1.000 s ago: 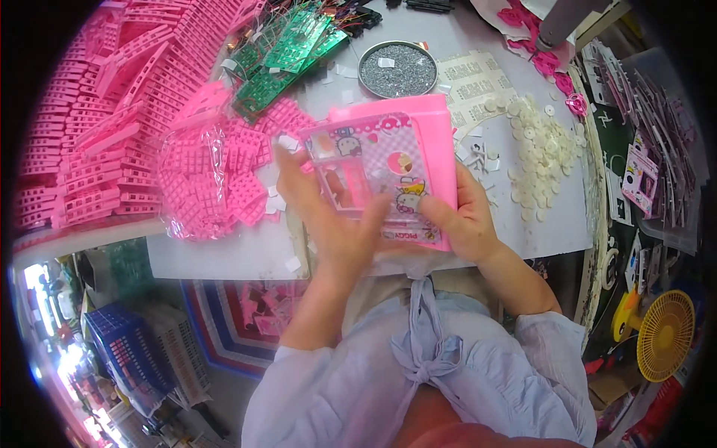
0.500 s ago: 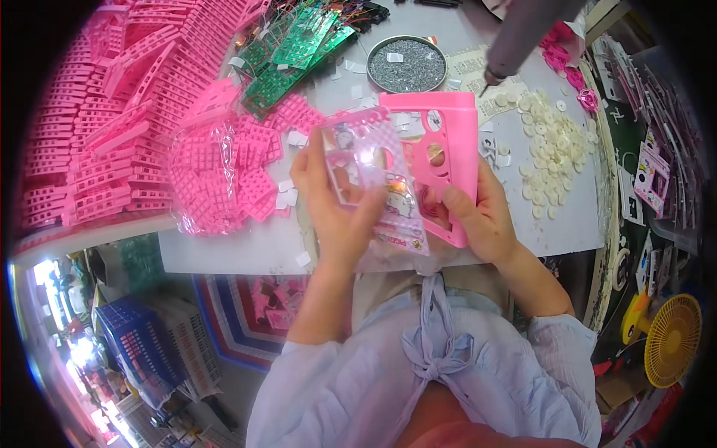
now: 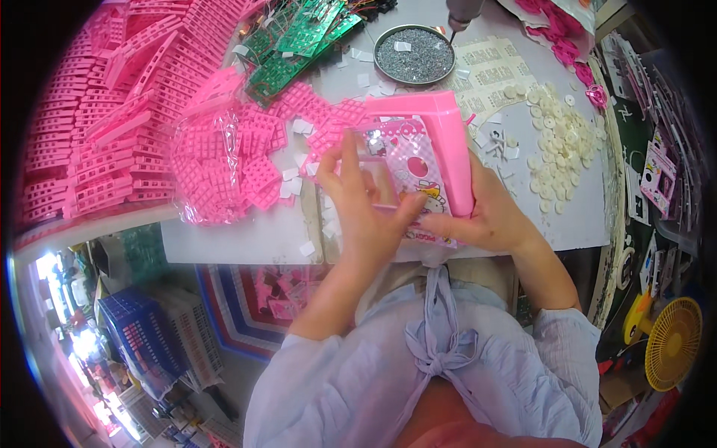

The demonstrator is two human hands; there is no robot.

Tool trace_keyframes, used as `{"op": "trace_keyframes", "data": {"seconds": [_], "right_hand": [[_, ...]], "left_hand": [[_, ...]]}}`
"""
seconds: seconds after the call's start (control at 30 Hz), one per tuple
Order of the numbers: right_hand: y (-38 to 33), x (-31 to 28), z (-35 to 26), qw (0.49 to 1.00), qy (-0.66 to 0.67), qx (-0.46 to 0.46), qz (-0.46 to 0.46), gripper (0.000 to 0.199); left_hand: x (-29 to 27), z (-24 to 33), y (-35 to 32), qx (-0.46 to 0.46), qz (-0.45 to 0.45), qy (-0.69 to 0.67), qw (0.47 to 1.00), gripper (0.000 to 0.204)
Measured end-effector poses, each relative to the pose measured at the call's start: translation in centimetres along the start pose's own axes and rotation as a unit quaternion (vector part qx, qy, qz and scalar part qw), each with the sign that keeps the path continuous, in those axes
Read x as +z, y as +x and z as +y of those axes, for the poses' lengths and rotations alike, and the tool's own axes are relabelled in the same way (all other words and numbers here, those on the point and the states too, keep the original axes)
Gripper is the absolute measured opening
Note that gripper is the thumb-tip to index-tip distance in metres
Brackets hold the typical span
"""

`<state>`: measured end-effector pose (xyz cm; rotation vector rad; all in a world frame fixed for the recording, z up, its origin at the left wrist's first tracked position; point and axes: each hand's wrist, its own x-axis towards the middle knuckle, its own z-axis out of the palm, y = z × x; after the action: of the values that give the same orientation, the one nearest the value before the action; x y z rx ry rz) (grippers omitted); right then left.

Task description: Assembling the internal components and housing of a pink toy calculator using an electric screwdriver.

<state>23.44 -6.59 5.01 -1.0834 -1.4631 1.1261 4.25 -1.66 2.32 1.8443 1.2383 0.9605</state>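
Observation:
My right hand grips the lower right side of a pink plastic casing, its thumb over the front. Against the casing's front lies a clear printed plastic panel with cartoon pictures, a round hole and a window. My left hand holds this panel by its edges, fingers at the upper left and thumb on the lower face. The panel lies over most of the casing's opening; whether it sits fully flush, I cannot tell. Pink button pads, partly bagged, lie left of my left hand.
Pink plastic strips are heaped at far left. Green circuit boards and a round dish of small screws are at the back. A screwdriver hangs above the dish. White round discs lie at right. A yellow fan stands lower right.
The clear panel has moved right and down onto the casing's front; it was tilted and apart before. My left hand went with it. The screwdriver appears farther up and left.

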Motion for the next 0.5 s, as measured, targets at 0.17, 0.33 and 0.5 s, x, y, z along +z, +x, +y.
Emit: {"op": "trace_keyframes", "data": {"seconds": [0.17,0.33,0.5], "right_hand": [[-0.1,-0.2,0.8,0.991,0.123,0.016,-0.041,0.074],[-0.3,-1.0,2.0,0.953,0.290,0.077,-0.044,0.072],[0.0,-1.2,1.2,0.959,0.237,0.152,-0.025,0.067]], "left_hand": [[0.4,-0.5,-0.3,0.125,0.001,0.119,0.985,0.108],[-0.6,-1.7,1.8,-0.047,-0.002,-0.104,0.993,0.078],[-1.3,-1.4,4.4,-0.154,0.058,-0.349,0.922,0.033]]}}
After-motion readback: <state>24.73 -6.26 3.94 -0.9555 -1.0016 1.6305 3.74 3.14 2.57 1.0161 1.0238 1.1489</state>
